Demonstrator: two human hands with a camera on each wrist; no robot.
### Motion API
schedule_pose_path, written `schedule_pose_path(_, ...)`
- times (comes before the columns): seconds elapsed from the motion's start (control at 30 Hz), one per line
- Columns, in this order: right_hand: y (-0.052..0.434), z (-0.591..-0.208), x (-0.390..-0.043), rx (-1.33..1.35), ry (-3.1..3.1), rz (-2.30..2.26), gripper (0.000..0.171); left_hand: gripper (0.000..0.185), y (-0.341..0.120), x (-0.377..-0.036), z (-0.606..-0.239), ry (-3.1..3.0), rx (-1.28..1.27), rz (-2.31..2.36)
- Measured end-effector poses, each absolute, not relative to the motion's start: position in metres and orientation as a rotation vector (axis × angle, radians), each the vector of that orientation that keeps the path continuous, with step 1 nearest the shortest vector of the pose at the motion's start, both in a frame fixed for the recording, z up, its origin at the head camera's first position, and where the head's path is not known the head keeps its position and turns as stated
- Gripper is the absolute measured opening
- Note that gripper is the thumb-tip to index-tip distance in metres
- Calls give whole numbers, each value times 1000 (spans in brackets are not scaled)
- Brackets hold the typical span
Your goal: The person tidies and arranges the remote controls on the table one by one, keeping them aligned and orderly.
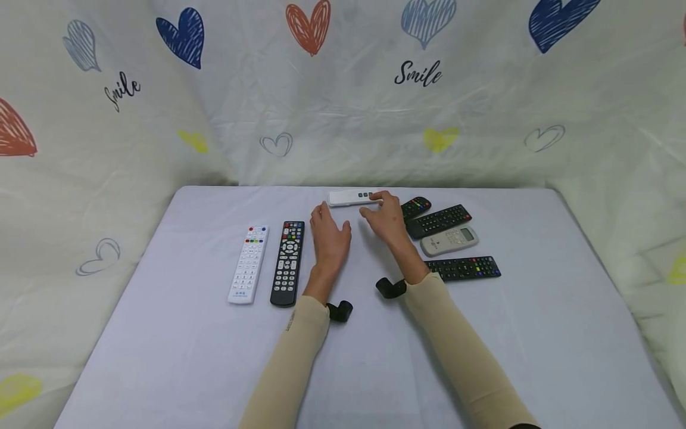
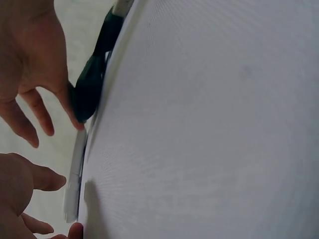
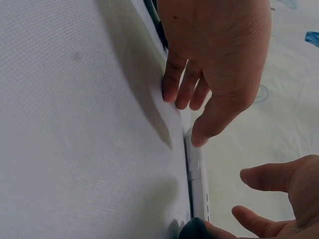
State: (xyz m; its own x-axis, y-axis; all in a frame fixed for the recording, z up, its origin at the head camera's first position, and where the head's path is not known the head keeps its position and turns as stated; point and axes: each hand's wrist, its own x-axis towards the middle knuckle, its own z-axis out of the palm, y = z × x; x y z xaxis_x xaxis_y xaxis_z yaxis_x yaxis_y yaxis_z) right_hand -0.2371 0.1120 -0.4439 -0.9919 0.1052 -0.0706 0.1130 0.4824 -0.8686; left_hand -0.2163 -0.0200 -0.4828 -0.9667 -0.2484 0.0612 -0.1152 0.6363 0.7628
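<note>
Head view — white remote (image 1: 351, 198) just beyond right hand (image 1: 384, 219), fingers relaxed, seemingly touching; left hand (image 1: 329, 237) open, empty.

- The head view looks from above and behind the forearms, forward and down onto the table (image 1: 177, 333), which fills the lower half; the draped cloth backdrop (image 1: 343, 119) rises toward 12 o'clock.
- It stands far enough back to take in both hands and all the remotes.
- The left wrist view sits very low and close over the tabletop (image 2: 209, 124), skimming along it; the surface fills the frame from 12 through 6 o'clock.
- The right wrist view is just as close and low, with the table surface (image 3: 75, 124) toward 9 o'clock.
- All three views share the slim white remote (image 1: 351, 198) (image 2: 75, 174) (image 3: 198, 184), seen edge-on in both wrist views.
- All three also show the left hand (image 1: 329, 235) (image 2: 20, 194) (image 3: 284, 194) and right hand (image 1: 386, 217) (image 2: 32, 64) (image 3: 219, 64).
</note>
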Motion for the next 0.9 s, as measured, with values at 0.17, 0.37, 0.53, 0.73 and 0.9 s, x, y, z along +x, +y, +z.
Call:
schedule_pose_path(0.17,113,-444,-239,197,2677,-1578,51,80,-21,-220,-478,-2711,307,-1269)
schedule_pose_path(0.37,113,-444,-242,261,2645,-1606,64,81,-23,-225,-473,-2733,333,-1307)
schedule_pose_path(0.53,115,-444,-242,279,2604,-1636,78,81,-24,-230,-475,-2729,314,-1320)
schedule_pose_path(0.73,115,-445,-245,213,2584,-1644,80,80,-26,-232,-475,-2748,313,-1342)
schedule_pose_path(0.9,116,-445,-247,223,2580,-1615,77,78,-25,-234,-474,-2749,305,-1349)
